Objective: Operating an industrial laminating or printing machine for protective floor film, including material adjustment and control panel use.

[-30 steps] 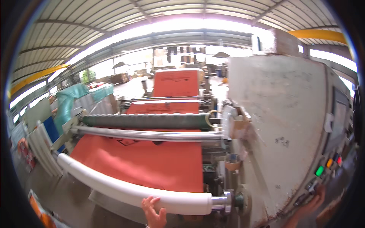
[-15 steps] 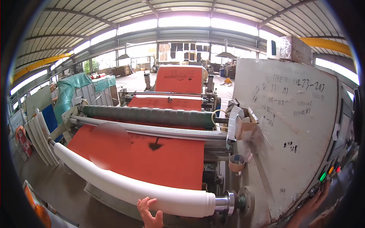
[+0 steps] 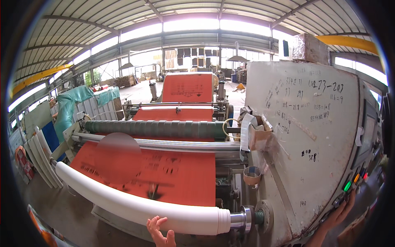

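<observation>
A long white roll lies across the front on a metal shaft. A wide red printed sheet runs down to it from the machine. My left hand is at the roll's near side towards its right end, fingers spread and holding nothing; whether the fingertips touch the surface is hard to tell. At the far right, my right hand is at a small dark control knob, fingers bent round it. Its grip is partly hidden. Just above glow a green button, an orange one and a red one.
A dark green roller and a silver bar span the machine. On the right stands a tall grey cabinet with handwriting. A tape roll hangs on its side. White panels lean at left.
The dark print on the red sheet has moved nearer the white roll, with fresh print showing behind it. The view has turned slightly right. Both hands keep much the same places.
</observation>
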A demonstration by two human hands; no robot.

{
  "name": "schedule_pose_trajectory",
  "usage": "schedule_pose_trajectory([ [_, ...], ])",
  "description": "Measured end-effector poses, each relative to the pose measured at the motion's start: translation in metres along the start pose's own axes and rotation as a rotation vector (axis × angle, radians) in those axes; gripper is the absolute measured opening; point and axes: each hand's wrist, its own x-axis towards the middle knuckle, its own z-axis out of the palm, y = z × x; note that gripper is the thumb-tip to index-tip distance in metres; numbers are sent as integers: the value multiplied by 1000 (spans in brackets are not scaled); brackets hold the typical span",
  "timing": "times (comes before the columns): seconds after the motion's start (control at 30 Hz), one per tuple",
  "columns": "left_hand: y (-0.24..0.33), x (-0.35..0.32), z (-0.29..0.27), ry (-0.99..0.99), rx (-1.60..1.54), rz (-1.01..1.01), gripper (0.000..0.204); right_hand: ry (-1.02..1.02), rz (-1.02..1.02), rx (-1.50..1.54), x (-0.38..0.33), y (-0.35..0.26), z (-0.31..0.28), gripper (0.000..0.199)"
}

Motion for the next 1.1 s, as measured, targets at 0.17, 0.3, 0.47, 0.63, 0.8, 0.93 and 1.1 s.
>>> schedule_pose_trajectory([
  [0.17, 6, 2, -9, 34, 13, 15, 65, -2, -55, -145, 4, -3, -5, 39],
  [0.3, 5, 1, -11, 15, 32, 21, 63, 0, -42, -175, 2, -4, -3, 38],
  [0.47, 7, -2, -18, 26, 21, 0, 60, 21, 9, -32, 0, 6, -3, 39],
  [0.63, 10, -1, -27, 17, 45, -6, 60, 9, 9, 11, 0, 19, -6, 40],
  [0.8, 7, -4, -21, 75, -62, -57, 57, 3, 25, 25, 0, 21, -6, 40],
  [0.93, 11, -5, -26, 68, -96, -102, 57, 12, 36, -17, -3, 31, -9, 40],
  [1.1, 9, -7, -22, 94, -185, -128, 55, 5, 13, -7, -3, 26, -7, 41],
])
